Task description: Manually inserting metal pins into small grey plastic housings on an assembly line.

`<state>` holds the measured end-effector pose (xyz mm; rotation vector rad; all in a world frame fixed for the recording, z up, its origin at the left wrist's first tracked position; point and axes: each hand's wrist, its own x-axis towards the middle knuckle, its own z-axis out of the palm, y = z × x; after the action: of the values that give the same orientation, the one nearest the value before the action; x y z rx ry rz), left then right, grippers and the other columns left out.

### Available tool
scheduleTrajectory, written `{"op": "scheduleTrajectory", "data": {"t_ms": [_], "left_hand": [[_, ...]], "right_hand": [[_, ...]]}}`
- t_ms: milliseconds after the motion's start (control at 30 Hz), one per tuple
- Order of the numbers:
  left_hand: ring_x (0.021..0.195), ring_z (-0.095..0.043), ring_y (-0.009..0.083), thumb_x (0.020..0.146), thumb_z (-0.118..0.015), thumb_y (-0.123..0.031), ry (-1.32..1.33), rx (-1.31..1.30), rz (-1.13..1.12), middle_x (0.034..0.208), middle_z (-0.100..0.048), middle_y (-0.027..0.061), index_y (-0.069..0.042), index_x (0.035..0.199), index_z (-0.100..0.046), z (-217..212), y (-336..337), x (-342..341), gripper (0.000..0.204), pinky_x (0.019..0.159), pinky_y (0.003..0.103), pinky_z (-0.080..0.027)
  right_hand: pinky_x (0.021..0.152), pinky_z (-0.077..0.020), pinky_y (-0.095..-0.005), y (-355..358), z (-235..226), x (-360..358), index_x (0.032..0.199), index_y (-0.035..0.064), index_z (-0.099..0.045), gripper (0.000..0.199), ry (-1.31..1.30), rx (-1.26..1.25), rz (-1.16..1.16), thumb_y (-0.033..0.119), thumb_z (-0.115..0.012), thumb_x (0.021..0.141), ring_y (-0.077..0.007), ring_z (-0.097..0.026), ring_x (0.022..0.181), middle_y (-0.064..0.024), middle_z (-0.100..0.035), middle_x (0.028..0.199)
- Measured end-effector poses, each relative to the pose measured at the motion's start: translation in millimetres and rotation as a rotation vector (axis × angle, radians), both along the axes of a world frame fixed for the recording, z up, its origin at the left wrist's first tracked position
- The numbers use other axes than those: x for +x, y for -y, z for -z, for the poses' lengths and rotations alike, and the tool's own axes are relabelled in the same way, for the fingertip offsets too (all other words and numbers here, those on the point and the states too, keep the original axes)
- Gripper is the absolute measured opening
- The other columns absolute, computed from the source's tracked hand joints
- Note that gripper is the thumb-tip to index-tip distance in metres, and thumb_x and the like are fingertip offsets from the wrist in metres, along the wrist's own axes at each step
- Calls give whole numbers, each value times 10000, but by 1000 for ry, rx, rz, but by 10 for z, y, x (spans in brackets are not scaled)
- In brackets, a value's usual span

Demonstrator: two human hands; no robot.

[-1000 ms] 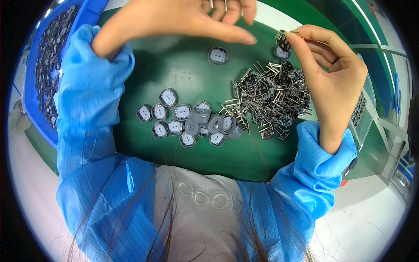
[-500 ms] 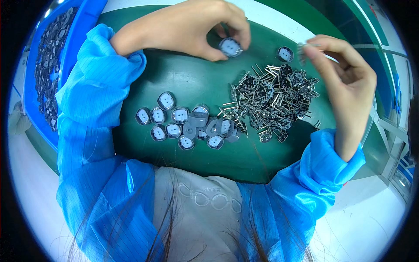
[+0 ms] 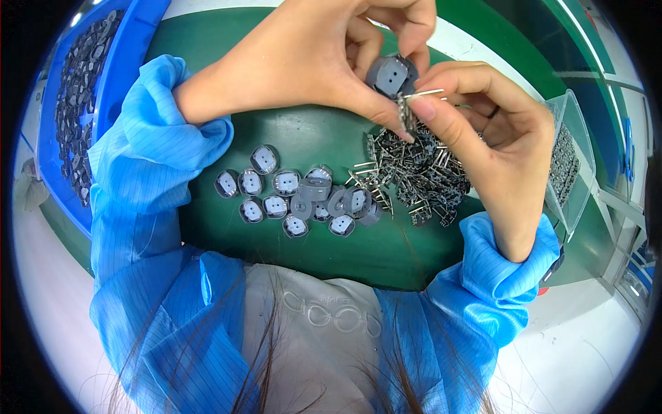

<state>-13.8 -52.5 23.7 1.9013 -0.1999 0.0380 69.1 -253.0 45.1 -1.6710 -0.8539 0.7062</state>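
Between the fingers of my left hand (image 3: 310,65) is a round grey plastic housing (image 3: 392,77) with a light face and small dark holes, tilted toward me. My right hand (image 3: 493,117) pinches a small circuit board with metal pins (image 3: 407,114) right beside the housing, its pins pointing to the right. Whether board and housing touch I cannot tell. Below both hands lies a heap of similar pinned boards (image 3: 420,176), partly hidden by my right hand. Left of the heap, several grey housings (image 3: 286,183) lie on the green table (image 3: 289,255), some face up, some on their sides.
A blue bin (image 3: 114,76) filled with dark parts stands at the far left. On the right, behind my right wrist, is a clear tray (image 3: 576,172) with many small parts. A white strip (image 3: 476,58) runs along the table's far edge.
My right hand has moved left with the pinned board, up to the housing. My left hand has shifted slightly right, turning the housing. The clear tray on the right now shows.
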Motion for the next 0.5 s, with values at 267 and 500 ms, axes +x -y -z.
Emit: {"op": "scheduleTrajectory", "data": {"t_ms": [267,500], "left_hand": [[875,-670,108,794,-778,29,213,-17,41,1093,-701,93,10,1004,-678,239,-90,-9,233,736,243,-579],[957,-699,146,825,-797,8,10,-329,-52,1163,-680,130,29,1141,-673,207,21,-28,340,858,297,-615]], "right_hand": [[841,-531,-255,-40,73,-19,988,-50,-694,114,92,26,51,-2,-737,894,-126,-652,916,-86,-705,1027],[852,-524,-250,-31,62,58,1026,-63,-708,141,147,74,227,-11,-732,897,-135,-660,918,-88,-717,1010]]}}
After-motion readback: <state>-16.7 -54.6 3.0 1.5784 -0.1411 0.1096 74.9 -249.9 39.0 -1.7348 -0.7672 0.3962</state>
